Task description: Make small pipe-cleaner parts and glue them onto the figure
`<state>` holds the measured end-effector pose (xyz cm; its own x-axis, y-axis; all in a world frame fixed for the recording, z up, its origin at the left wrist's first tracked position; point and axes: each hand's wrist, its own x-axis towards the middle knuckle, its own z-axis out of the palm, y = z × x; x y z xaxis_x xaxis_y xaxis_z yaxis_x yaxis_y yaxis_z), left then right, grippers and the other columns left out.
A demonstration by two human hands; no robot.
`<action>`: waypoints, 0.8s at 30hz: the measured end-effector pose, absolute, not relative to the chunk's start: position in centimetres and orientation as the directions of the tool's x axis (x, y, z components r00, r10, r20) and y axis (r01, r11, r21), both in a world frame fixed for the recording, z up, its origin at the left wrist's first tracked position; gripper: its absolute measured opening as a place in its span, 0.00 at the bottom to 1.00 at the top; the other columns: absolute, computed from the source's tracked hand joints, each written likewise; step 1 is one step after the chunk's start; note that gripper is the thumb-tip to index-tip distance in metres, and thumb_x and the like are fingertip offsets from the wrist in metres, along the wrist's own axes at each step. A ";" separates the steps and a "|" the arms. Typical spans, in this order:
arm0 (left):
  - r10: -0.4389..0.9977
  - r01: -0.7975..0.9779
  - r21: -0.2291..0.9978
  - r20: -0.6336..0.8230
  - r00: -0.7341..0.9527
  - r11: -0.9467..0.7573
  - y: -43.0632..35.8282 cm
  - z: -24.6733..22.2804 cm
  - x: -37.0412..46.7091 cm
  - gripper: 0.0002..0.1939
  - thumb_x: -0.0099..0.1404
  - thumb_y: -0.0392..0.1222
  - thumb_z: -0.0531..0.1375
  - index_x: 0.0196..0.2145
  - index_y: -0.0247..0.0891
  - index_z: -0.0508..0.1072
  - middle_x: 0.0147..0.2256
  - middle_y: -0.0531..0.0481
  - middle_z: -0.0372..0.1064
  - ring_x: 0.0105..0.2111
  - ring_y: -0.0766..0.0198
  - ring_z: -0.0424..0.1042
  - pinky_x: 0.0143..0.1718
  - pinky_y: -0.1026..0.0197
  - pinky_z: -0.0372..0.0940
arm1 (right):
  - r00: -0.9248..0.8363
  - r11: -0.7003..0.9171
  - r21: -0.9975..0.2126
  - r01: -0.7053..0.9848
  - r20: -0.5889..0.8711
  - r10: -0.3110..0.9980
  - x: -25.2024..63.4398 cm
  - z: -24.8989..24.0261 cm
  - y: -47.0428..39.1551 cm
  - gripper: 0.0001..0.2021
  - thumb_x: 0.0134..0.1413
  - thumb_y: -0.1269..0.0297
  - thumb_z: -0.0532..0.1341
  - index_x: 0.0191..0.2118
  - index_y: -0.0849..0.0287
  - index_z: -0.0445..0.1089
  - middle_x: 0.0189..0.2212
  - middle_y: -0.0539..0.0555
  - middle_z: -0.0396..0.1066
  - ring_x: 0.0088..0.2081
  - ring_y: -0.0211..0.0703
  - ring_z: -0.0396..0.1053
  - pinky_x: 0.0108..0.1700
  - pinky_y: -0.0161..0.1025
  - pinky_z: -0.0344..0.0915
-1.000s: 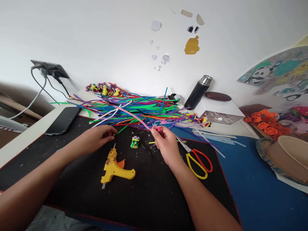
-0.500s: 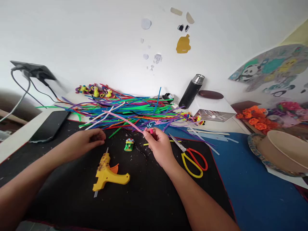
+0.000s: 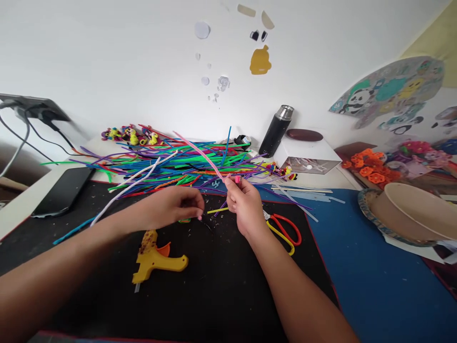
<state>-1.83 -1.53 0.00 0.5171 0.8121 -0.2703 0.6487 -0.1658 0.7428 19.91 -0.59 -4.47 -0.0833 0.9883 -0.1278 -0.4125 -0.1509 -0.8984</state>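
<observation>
A pink pipe cleaner is pinched near its lower end in my right hand, its free end slanting up and left over the pile. A small bright pink bit shows at those fingers; what it is I cannot tell. My left hand hovers over the black mat, fingers loosely curled, apart from the pipe cleaner. A thin black strand lies by its fingertips. Beneath that hand, a small green figure is mostly hidden. Nearer me lies a yellow glue gun.
Many coloured pipe cleaners are heaped along the wall. Red-and-yellow-handled scissors lie beside my right wrist. Behind stand a black flask and a white box. A phone lies left; a beige bowl stands right.
My left hand has moved right, covering most of the green figure. My right hand has risen slightly, and the pink pipe cleaner's free end has lifted. The view has shifted a little.
</observation>
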 end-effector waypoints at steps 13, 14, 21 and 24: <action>0.719 0.671 0.636 -0.253 0.648 -0.381 0.0 -3.7 5.8 0.08 0.67 0.37 0.61 0.39 0.41 0.81 0.38 0.49 0.84 0.37 0.56 0.81 0.37 0.59 0.65 | -0.047 -0.128 -0.871 -0.474 -0.120 0.992 20.6 -3.9 -0.2 0.21 0.48 0.48 0.78 0.36 0.55 0.72 0.20 0.38 0.52 0.18 0.29 0.46 0.21 0.34 0.40; 0.721 0.672 0.628 -0.243 0.649 -0.393 0.0 -4.0 5.8 0.08 0.68 0.38 0.61 0.39 0.41 0.82 0.39 0.49 0.84 0.37 0.55 0.81 0.37 0.59 0.66 | -0.051 -0.129 -0.870 -0.476 -0.119 0.992 20.6 -3.9 -0.2 0.20 0.49 0.48 0.78 0.36 0.55 0.72 0.19 0.38 0.52 0.18 0.29 0.46 0.21 0.34 0.40; 0.729 0.675 0.525 -0.143 0.670 -0.518 0.1 -5.6 5.7 0.08 0.71 0.39 0.61 0.38 0.40 0.81 0.40 0.45 0.84 0.37 0.53 0.81 0.37 0.57 0.67 | -0.049 -0.100 -0.866 -0.490 -0.086 0.995 20.4 -4.0 -0.2 0.18 0.50 0.50 0.77 0.35 0.56 0.73 0.19 0.38 0.52 0.18 0.30 0.46 0.21 0.35 0.41; 0.732 0.685 0.492 -0.132 0.668 -0.537 0.0 -5.5 5.8 0.07 0.71 0.38 0.61 0.39 0.39 0.81 0.41 0.43 0.84 0.38 0.52 0.82 0.39 0.56 0.69 | -0.058 -0.104 -0.868 -0.486 -0.087 0.995 20.3 -4.0 -0.3 0.18 0.50 0.50 0.77 0.34 0.55 0.72 0.20 0.38 0.52 0.19 0.30 0.46 0.21 0.35 0.40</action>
<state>5.83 0.04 -5.55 0.6684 0.7320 -0.1316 0.6850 -0.5369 0.4925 20.31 -0.30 -4.04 -0.0581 0.9945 -0.0868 -0.4857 -0.1042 -0.8679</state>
